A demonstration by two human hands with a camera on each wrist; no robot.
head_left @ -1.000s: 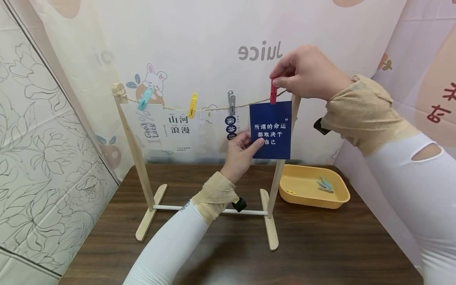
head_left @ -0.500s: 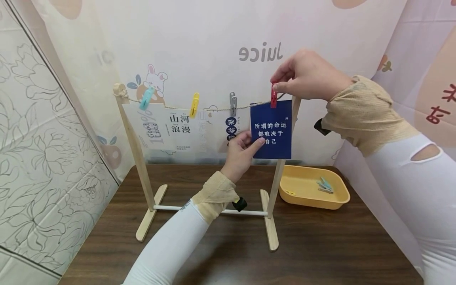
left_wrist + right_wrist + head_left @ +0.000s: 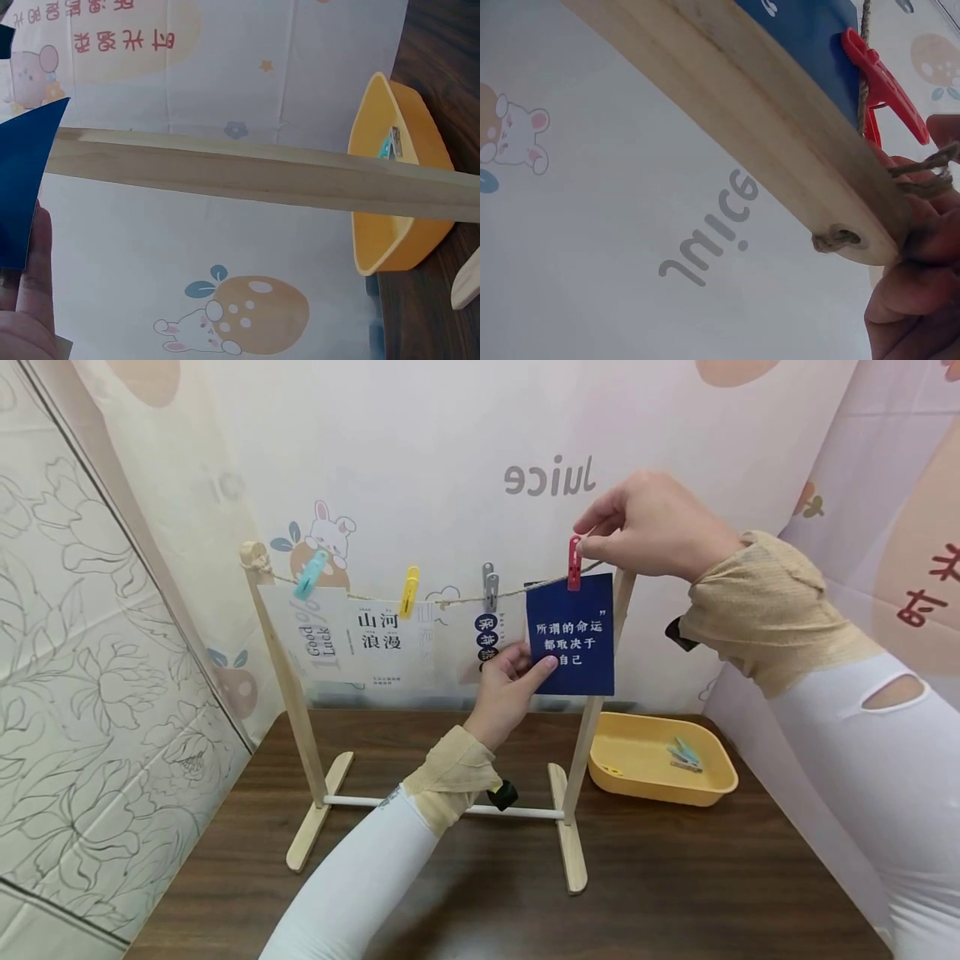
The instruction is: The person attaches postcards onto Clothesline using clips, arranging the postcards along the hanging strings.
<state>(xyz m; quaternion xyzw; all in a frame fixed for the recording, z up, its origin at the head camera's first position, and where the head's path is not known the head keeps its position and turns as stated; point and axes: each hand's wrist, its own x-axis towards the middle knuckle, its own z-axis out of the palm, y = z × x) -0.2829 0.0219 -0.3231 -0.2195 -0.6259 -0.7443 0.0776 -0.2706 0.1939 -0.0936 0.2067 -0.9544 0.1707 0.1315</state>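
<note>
With the thumb in front and fingers behind, my left hand holds the left edge of a dark blue card bearing white characters. A red clothespin stands at the card's top edge on a twine line. My right hand has thumb and fingertips at the clothespin's upper end. In the right wrist view the red clothespin's handles are spread, fingertips beside them. Left of the blue card, white cards hang under a light blue clothespin, a yellow one and a grey one.
The wooden frame carrying the twine stands on a brown table. Behind its right post sits a yellow tray with loose clothespins. A printed cloth backdrop hangs close behind the frame.
The red clothespin's upper end now shows more fully, as my right fingers sit less far over it. My left hand keeps its hold on the blue card. The view has tilted slightly.
</note>
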